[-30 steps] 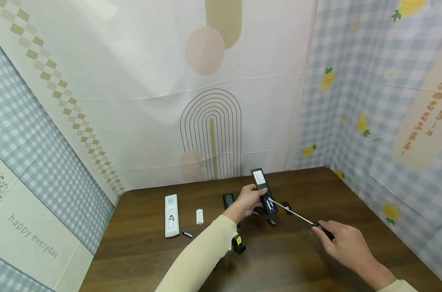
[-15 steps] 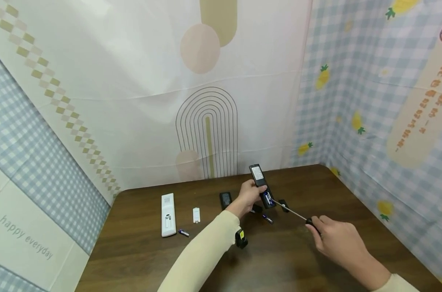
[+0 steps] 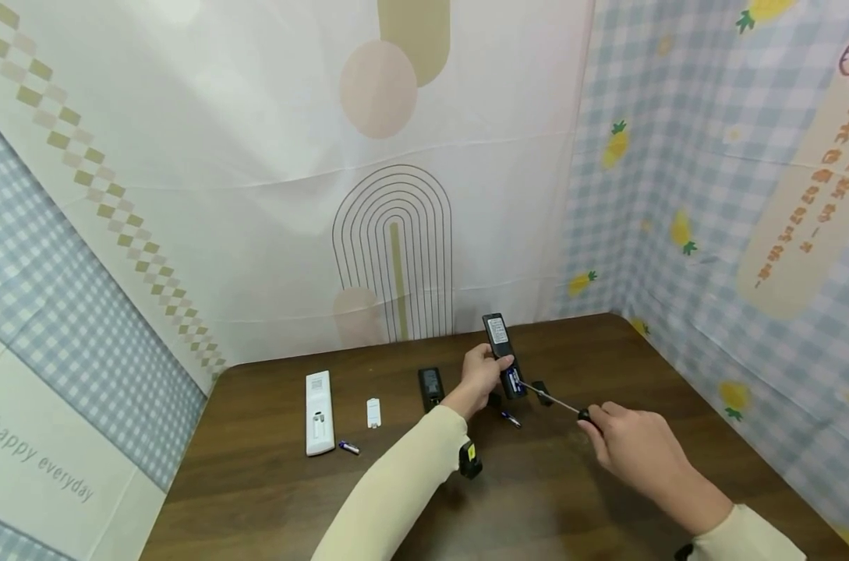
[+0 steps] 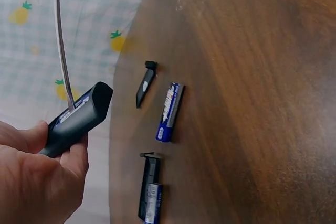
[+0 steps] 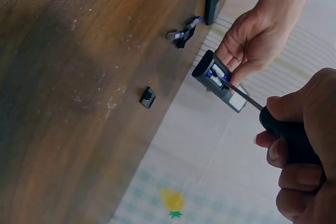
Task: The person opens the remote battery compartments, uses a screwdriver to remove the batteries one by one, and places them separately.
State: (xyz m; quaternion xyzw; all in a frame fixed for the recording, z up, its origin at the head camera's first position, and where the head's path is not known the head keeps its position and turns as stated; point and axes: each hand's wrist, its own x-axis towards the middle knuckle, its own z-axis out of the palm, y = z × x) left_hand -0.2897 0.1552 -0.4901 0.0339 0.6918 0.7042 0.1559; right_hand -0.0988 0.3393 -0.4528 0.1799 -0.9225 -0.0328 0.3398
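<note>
While the left hand (image 3: 482,375) grips a black remote (image 3: 503,354) lifted off the desk (image 3: 270,483), its long axis running up and away with the open battery bay at the near, lower end, the right hand (image 3: 631,452) curls round the dark handle of a screwdriver (image 3: 560,403) whose thin shaft slants up and left from it, the tip inside that bay among the blue and white batteries (image 5: 216,75). The right hand lies nearer the person and to the right of the remote. On the desk below lie a loose battery (image 4: 169,112), a small black cover (image 5: 147,97) and, farther left, a white remote (image 3: 318,400). How the tip meets the batteries is too small to make out
</note>
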